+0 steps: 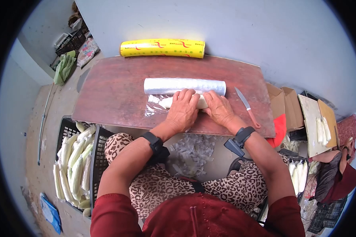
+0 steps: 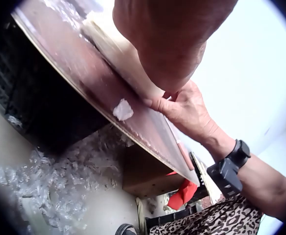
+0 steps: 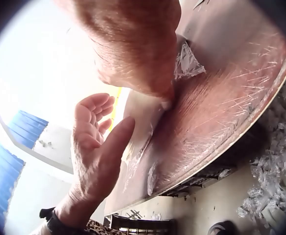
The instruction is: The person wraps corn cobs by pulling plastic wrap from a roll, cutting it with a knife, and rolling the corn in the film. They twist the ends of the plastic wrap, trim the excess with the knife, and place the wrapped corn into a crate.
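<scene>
A pale, long vegetable [image 1: 202,103] lies crosswise near the table's front edge, on a sheet of clear cling film [image 1: 152,106]. My left hand [image 1: 184,110] is over its left part, fingertips close to the film roll [image 1: 186,85]. In the right wrist view the left hand [image 3: 96,152] has loosely bent fingers and a thumb held apart, overlapping the vegetable. My right hand [image 1: 219,108] grips the right end; the left wrist view shows its thumb against the vegetable [image 2: 126,63]. The film hides part of the vegetable's left tip.
A knife [image 1: 247,106] lies on the table [image 1: 106,91] at the right. At the back edge sits a yellow printed roll [image 1: 162,48]. On the left, a black crate [image 1: 100,144] holds several wrapped vegetables [image 1: 76,162]. Film scraps [image 1: 192,154] litter the floor. Another person's arm [image 1: 324,157] shows at far right.
</scene>
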The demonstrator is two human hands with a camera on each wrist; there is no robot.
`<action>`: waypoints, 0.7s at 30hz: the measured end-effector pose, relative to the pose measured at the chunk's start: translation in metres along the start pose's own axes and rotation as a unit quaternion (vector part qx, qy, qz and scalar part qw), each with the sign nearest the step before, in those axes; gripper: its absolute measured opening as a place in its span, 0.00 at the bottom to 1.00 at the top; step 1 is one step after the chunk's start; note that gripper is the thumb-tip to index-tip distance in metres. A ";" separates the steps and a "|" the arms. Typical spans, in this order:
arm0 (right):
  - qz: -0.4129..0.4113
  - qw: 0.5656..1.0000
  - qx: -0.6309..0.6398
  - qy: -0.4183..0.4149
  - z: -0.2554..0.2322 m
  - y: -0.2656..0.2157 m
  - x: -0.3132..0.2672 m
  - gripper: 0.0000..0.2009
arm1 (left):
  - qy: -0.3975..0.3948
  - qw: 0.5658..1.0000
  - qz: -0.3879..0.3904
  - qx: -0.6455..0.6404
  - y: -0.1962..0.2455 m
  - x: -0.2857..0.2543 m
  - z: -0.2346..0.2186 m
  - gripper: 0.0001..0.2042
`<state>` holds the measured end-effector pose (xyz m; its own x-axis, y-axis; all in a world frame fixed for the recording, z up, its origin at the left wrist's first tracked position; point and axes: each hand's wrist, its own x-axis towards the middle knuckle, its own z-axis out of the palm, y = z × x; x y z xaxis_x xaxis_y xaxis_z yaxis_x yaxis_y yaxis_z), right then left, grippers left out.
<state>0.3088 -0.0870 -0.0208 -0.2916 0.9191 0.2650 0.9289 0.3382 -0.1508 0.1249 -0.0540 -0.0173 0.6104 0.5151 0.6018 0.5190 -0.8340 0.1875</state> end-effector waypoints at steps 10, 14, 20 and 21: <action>0.018 0.999 0.024 -0.018 -0.001 0.000 0.002 0.26 | -0.169 0.975 -0.098 0.102 -0.058 -0.064 -0.046 0.05; 0.013 1.000 0.023 -0.017 -0.001 0.001 0.003 0.28 | -0.213 0.965 -0.052 0.142 -0.065 -0.070 -0.046 0.05; -0.027 1.000 0.010 0.002 0.006 0.004 -0.002 0.30 | -0.213 0.965 -0.013 0.153 -0.068 -0.063 -0.045 0.05; -0.027 1.000 0.011 0.003 0.004 0.003 -0.001 0.29 | -0.206 0.966 -0.014 0.156 -0.069 -0.062 -0.044 0.05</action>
<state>0.3113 -0.0860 -0.0258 -0.3394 0.8985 0.2784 0.9065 0.3915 -0.1580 0.0253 -0.0370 -0.0333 0.7456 0.6260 0.2285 0.6555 -0.7506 -0.0829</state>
